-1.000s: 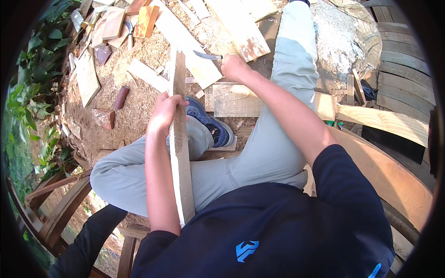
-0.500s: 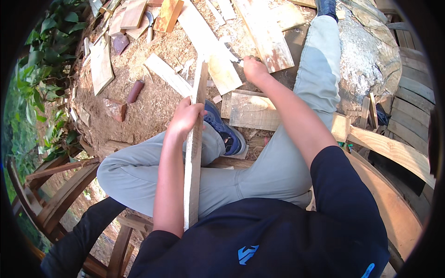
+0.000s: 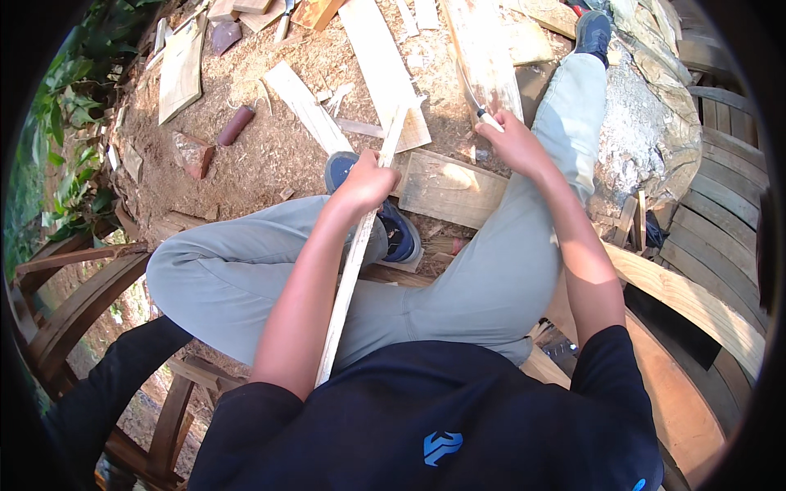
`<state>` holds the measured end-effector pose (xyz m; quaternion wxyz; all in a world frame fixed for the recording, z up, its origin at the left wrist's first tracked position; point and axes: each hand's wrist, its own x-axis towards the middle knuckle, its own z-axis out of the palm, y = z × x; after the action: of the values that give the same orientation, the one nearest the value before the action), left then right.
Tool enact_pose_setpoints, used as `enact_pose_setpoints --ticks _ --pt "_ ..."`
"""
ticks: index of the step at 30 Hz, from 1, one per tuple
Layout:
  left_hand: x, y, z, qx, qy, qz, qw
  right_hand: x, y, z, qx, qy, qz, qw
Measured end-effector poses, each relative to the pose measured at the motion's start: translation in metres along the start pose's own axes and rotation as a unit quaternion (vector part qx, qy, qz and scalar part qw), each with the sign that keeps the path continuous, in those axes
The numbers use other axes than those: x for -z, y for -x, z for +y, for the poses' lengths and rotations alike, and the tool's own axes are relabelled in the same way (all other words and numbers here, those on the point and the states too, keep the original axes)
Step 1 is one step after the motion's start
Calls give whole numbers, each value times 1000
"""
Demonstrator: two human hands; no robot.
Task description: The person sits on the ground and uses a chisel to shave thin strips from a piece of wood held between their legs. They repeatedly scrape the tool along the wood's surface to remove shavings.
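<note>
My left hand (image 3: 370, 182) is closed around a long, narrow wooden strip (image 3: 348, 286). The strip slants up from my shirt, across my lap, to a tip above a flat board (image 3: 385, 74). To the right, my right hand (image 3: 514, 141) grips the pale handle of a curved-blade knife (image 3: 490, 122). Its thin, dark blade arcs up and away, over the edge of a stained plank (image 3: 491, 61). The knife and the strip are apart. A short, thick board (image 3: 454, 190) rests between my legs, below the two hands.
Wood shavings cover the ground. A brown cylinder (image 3: 236, 125), a reddish block (image 3: 193, 155) and a board (image 3: 182, 69) are scattered at left. Another handled tool (image 3: 283, 24) lies at the far side. Curved wooden pieces (image 3: 90, 319) stand at lower left, and a long beam (image 3: 696, 286) at right.
My left hand has moved right and slightly up, and the strip has turned, its far end now leaning right. My right hand has shifted right, bringing the knife's handle and blade into clear sight.
</note>
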<state>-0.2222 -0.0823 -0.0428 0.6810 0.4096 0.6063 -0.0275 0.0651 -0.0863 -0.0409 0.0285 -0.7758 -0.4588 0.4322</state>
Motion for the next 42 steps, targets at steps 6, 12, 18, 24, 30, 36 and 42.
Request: enact_pose_setpoints --ticks 6,12,18,24,30,36,42 --pt "-7 -17 -11 -15 -65 23 998 -23 43 1 93 -93 -14 991" --pt "-7 -15 -7 -14 -71 21 997 -60 49 -20 74 -121 -64 988" --pt "-5 -11 -6 -8 -75 20 997 -59 50 -40 64 14 3 998" --pt "-7 -15 -7 -15 -79 22 997 -65 33 -30 64 61 31 996" --pt "-7 -18 -10 -16 -83 18 996 -58 37 -45 41 128 -3 991" --pt "-4 -13 -4 -13 -74 7 997 -68 41 -51 30 186 6 982" --pt "5 -17 -8 21 -5 -24 999 -75 34 -75 46 229 20 972"
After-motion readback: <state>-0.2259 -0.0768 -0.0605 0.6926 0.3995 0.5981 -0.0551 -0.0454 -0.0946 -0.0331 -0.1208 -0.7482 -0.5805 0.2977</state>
